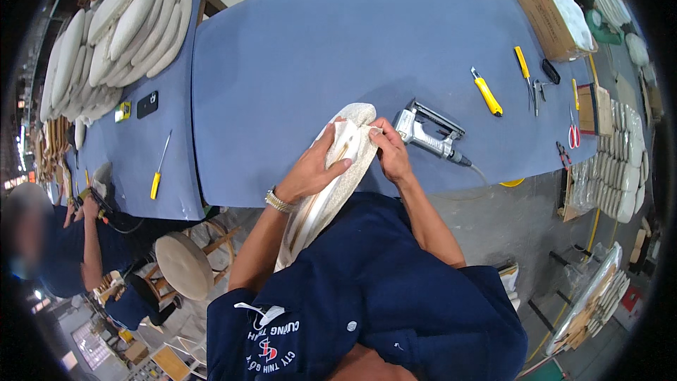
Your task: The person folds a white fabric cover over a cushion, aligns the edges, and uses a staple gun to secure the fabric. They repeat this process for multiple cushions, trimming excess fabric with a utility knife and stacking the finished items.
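A long padded piece (324, 210) in light speckled fabric, with a wooden strip showing along its open underside, lies tilted between the table edge and my body. My left hand (315, 171), with a metal watch at the wrist, wraps round its side with the thumb on top. With fingertips pinched together, my right hand (389, 149) grips the fabric edge near the far rounded end. Just to the right of that hand, a silver pneumatic staple gun (431, 132) lies on the blue table (303, 42), its hose trailing toward me.
Right on the table are a yellow utility knife (488, 97), a yellow-handled screwdriver (522, 65), red-handled scissors (573, 135) and a cardboard box (552, 21). Left, padded pieces (134, 21) stand stacked by a phone (147, 104) and another screwdriver (159, 169). A co-worker (84, 240) holds a tool nearby.
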A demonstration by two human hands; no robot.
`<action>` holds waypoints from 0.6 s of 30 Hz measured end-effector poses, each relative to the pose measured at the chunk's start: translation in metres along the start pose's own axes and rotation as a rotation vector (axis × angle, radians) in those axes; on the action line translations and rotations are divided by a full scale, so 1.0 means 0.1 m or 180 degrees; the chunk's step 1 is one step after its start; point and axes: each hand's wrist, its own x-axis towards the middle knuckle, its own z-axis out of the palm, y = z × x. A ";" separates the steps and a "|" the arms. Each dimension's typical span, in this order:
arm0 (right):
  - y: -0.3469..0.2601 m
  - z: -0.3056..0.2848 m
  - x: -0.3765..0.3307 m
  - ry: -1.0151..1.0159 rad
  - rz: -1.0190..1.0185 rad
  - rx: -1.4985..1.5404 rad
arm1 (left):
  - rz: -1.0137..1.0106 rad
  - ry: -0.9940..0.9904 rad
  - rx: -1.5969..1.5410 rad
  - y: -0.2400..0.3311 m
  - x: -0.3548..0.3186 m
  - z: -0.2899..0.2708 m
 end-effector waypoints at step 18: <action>-0.84 0.36 -0.23 0.0302 -0.0787 -0.3724 | -0.0154 0.0604 0.1603 0.16 0.11 0.54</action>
